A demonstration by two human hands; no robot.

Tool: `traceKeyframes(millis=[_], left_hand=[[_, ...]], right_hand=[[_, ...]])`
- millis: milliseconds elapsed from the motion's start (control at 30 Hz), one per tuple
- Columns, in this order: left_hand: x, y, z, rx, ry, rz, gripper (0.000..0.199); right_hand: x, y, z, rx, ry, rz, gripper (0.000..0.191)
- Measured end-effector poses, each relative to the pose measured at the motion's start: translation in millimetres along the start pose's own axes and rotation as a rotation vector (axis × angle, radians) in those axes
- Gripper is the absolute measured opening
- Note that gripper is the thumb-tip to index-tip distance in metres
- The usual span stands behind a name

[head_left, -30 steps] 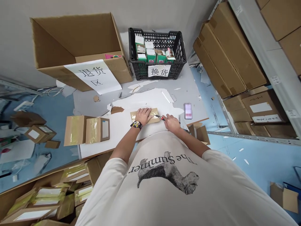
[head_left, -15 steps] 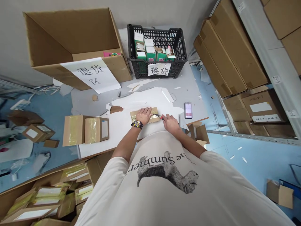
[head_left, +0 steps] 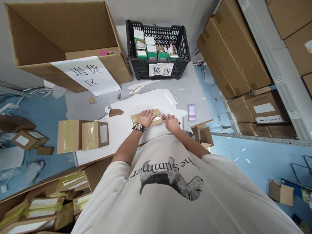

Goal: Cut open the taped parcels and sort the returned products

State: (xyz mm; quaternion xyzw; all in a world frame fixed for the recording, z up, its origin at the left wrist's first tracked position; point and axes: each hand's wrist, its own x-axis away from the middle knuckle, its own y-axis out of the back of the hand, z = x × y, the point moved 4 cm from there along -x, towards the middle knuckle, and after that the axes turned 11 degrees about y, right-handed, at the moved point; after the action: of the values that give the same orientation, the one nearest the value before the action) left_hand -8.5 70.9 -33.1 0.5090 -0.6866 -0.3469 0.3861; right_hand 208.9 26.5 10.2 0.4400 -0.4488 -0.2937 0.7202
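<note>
Cardboard box (head_left: 157, 121) lies on the bench (head_left: 193, 87), on a torn white covering (head_left: 152, 96), above blue floor (head_left: 234, 151); beyond stand a black plastic crate (head_left: 142, 72) and large open carton (head_left: 122, 72). Shiny tape (head_left: 156, 119) crosses its top, where the left hand (head_left: 145, 118) rests, fingers extended; the right hand (head_left: 172, 124) curls around a red-and-black cutter (head_left: 163, 118) at one end.

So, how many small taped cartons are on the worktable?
3: one under the left hand, a first carton at the worktable's left end, and a second carton beside it. Some could be hidden behind the larger containers.
</note>
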Motion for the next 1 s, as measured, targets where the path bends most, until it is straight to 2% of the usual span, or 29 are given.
traceKeyframes(millis=[100, 267, 400, 567, 700, 833, 933, 1000], left_hand=[[-1, -2.3, 4, 0.021, -0.015, -0.055, 0.064], [-3, -5.1, 9, 0.068, -0.044, -0.129, 0.06], [0, -4.7, 8, 0.118, -0.069, -0.14, 0.059], [8, -1.0, 3, 0.135, -0.034, -0.148, 0.056], [23, 7.7, -7, 0.217, -0.029, -0.156, 0.049], [47, 13.4, -26, 0.452, -0.042, -0.115, 0.051], [62, 11.4, -36, 0.626, 0.034, -0.082, 0.052], [69, 10.3, -35, 0.683, 0.113, -0.092, 0.047]], right_hand=[[-4, 4, -12, 0.011, -0.007, -0.026, 0.063], [9, 11, -55, 0.005, -0.018, -0.056, 0.06], [15, 9, -64, -0.104, -0.056, -0.166, 0.058], [10, 5, -50, -0.446, -0.072, -0.388, 0.056], [-2, 15, -37, -0.738, -0.057, -0.553, 0.05], [-19, 26, -15, -0.977, -0.068, -0.59, 0.047], [-32, 26, 11, -1.088, -0.056, -0.567, 0.05], [-39, 21, 29, -1.123, -0.046, -0.542, 0.052]])
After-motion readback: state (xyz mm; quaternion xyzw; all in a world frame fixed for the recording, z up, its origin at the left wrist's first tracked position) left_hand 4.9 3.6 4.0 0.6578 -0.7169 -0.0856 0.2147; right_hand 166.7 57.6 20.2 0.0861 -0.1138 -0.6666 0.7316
